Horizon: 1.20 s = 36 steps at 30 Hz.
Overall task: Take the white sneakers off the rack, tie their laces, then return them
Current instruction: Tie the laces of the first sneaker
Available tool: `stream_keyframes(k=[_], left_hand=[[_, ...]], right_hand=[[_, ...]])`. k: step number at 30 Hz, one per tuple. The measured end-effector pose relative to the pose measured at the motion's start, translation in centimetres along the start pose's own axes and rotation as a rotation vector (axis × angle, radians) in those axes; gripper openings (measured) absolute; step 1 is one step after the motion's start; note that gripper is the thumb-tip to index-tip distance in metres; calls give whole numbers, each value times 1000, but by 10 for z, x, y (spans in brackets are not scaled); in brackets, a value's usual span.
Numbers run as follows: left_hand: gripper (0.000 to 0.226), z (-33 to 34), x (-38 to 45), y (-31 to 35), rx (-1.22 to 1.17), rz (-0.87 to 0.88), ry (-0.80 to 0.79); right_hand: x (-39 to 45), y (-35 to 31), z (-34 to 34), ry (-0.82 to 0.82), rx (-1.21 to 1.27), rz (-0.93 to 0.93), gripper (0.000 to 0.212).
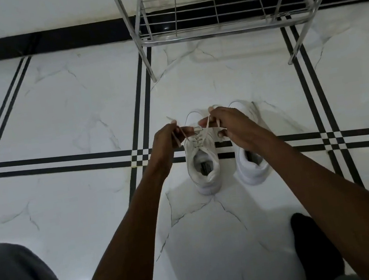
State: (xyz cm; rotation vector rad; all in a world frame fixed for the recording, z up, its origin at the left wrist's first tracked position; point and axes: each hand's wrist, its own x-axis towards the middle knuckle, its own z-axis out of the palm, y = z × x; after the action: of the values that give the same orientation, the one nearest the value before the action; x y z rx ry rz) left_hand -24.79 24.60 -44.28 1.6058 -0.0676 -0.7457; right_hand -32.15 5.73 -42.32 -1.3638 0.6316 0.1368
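The 2 white sneakers stand side by side on the marble floor (67, 104), heels toward the camera, in front of the metal rack (218, 30), well apart from it. The left hand (167, 140) pinches one lace end (175, 138) of the left sneaker (203, 161); the right hand (231, 126) is closed on the other lace (206, 132). The right sneaker (254, 168) is partly hidden by the right forearm; its laces apparently cannot be judged.

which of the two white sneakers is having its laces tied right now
The left white sneaker, on the floor. Both hands, left hand and right hand, hold its cream laces; the right white sneaker lies partly hidden under the right forearm.
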Motion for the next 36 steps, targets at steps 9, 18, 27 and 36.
stream_keyframes(k=[9, 18, 27, 36], left_hand=[[26, 19, 6, -7, 205, 169, 10], [28, 19, 1, 1, 515, 345, -51], [47, 15, 8, 4, 567, 330, -63], [57, 6, 9, -8, 215, 31, 41]], right_hand=[[0, 17, 10, 29, -177, -137, 40], [15, 16, 19, 205, -168, -25, 21], [12, 15, 20, -48, -15, -85, 26], [7, 16, 14, 2, -336, -253, 18]])
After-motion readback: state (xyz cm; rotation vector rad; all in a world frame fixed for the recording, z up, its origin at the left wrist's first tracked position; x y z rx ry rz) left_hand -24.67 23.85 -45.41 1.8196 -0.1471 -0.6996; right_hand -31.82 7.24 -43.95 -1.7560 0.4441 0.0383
